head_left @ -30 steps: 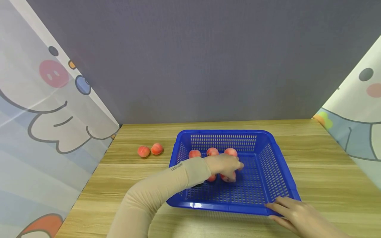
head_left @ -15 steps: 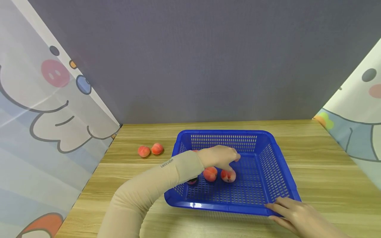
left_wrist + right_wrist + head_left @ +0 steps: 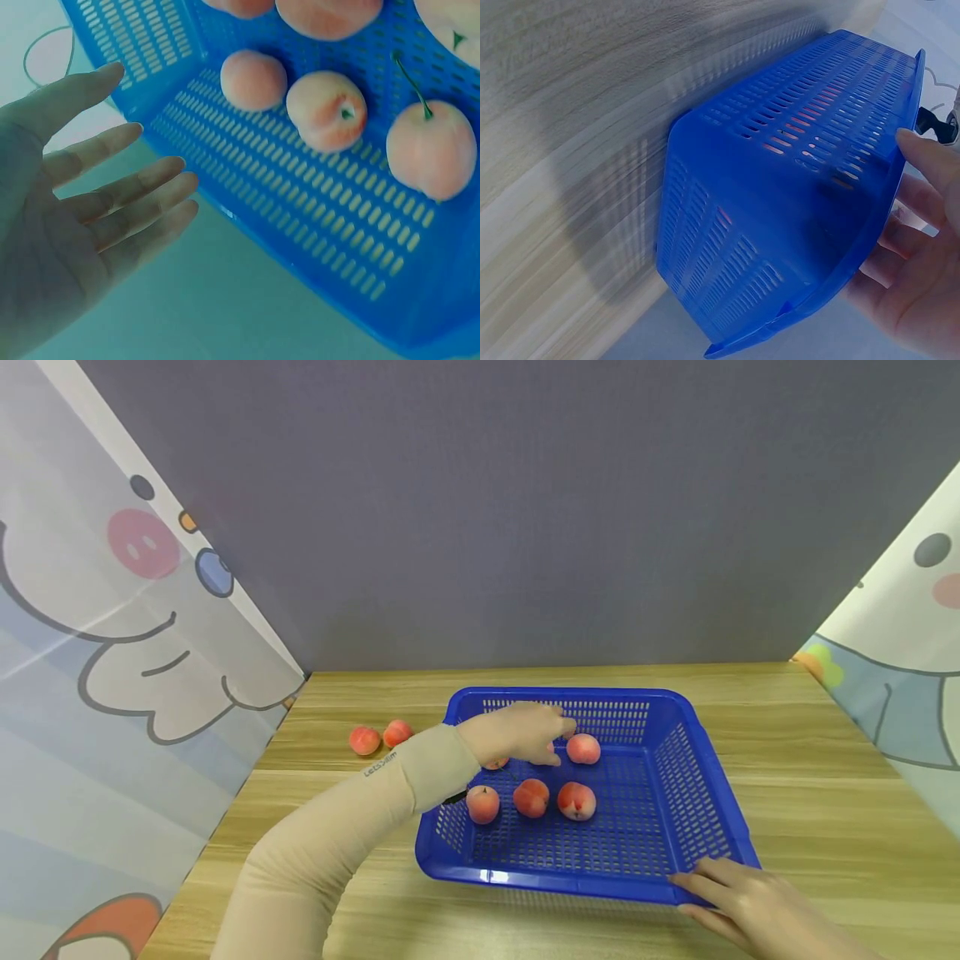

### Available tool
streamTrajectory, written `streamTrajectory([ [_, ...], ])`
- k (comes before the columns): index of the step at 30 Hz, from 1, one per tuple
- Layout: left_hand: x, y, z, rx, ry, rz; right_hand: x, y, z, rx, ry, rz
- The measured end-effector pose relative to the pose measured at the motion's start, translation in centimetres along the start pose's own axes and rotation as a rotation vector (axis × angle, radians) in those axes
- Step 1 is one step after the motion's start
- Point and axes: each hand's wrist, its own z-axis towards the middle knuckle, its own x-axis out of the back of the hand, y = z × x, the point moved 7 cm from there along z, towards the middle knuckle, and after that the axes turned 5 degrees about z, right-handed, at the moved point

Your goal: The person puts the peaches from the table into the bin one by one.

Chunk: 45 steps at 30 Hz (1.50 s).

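My left hand (image 3: 531,732) hovers over the back left part of a blue plastic basket (image 3: 555,882). Its fingers extend loosely in the left wrist view, and the palm holds nothing. Several peaches lie in the basket: three in a front row, including a pale-red peach (image 3: 577,802), a middle peach (image 3: 531,798) and a left peach (image 3: 483,804). Behind them a back-row peach (image 3: 583,748) shows fully; others are partly covered by the left hand and forearm. At the near right corner, my right hand (image 3: 742,897) grips the rim, thumb outside, fingers over the edge.
Two more peaches, one left (image 3: 365,740) and one right (image 3: 397,732), lie on the wooden table (image 3: 795,760) left of the basket. A grey panel (image 3: 540,518) rises behind the table. Cartoon-printed curtains (image 3: 142,693) hang at both sides.
My left hand has moved back and to the left, off the front right peach and past the back right one, uncovering peaches. The right hand and basket look still.
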Motion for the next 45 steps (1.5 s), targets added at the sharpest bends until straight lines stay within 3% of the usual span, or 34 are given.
streamTrajectory([
  [3,0.3,-1.0,-0.4,0.025,0.005,-0.017,0.0,0.0,0.0,0.002,-0.003,-0.005],
  [10,1.0,-3.1,-2.1,0.030,0.111,-0.063,0.0,0.1,-0.1,0.009,0.007,-0.006],
  [23,0.9,-6.7,-4.9,0.137,0.181,-0.221,0.2,0.0,0.0,-0.010,0.011,-0.018],
  [33,0.9,-9.6,-7.8,0.216,0.273,-0.245,0.0,0.2,-0.2,-0.008,-0.007,-0.012],
  [45,-1.2,-12.9,-11.3,0.288,0.345,-0.319,0.0,0.1,-0.1,0.008,0.003,-0.005],
])
